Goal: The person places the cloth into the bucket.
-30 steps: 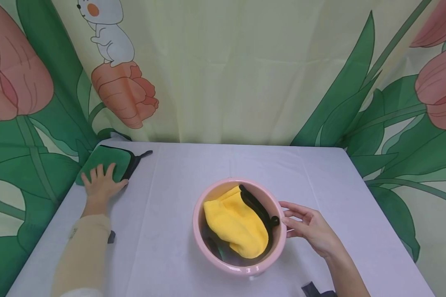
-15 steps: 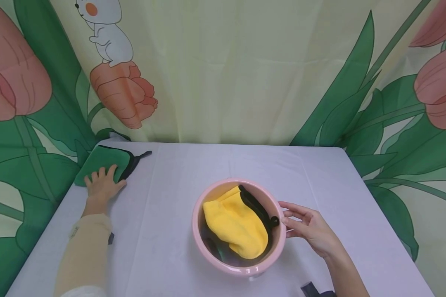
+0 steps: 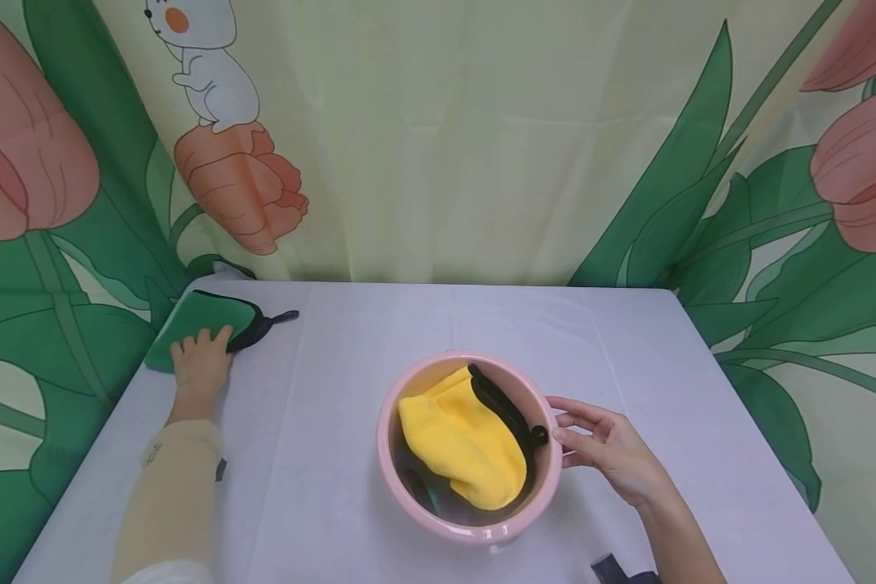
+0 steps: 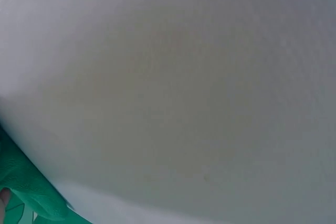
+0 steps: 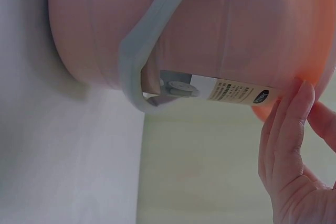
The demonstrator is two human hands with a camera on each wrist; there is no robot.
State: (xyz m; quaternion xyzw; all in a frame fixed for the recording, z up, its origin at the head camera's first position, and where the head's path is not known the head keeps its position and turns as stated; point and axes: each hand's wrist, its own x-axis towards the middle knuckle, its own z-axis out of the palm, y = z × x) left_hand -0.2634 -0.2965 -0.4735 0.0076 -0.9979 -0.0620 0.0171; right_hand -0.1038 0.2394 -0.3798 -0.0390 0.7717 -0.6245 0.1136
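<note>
My left hand grips the near part of a green cloth with a black hem and hanging loop, at the table's far left corner. Its thumb is hidden. A corner of this cloth shows in the left wrist view. On the right, the straight fingers of my right hand touch the outer rim of a pink bucket, with the thumb at the rim too. Inside lies a yellow cloth with a black hem and loop. Something dark and partly green is lower in the bucket, unclear.
A white-covered table carries everything. The bucket has a pale carrying handle and a label on its side. A printed curtain with tulips and a rabbit hangs behind the table's far edge.
My left hand's spread fingers have drawn together on the green cloth, and the cloth's hem and loop have shifted slightly nearer. My right hand and the bucket have stayed put.
</note>
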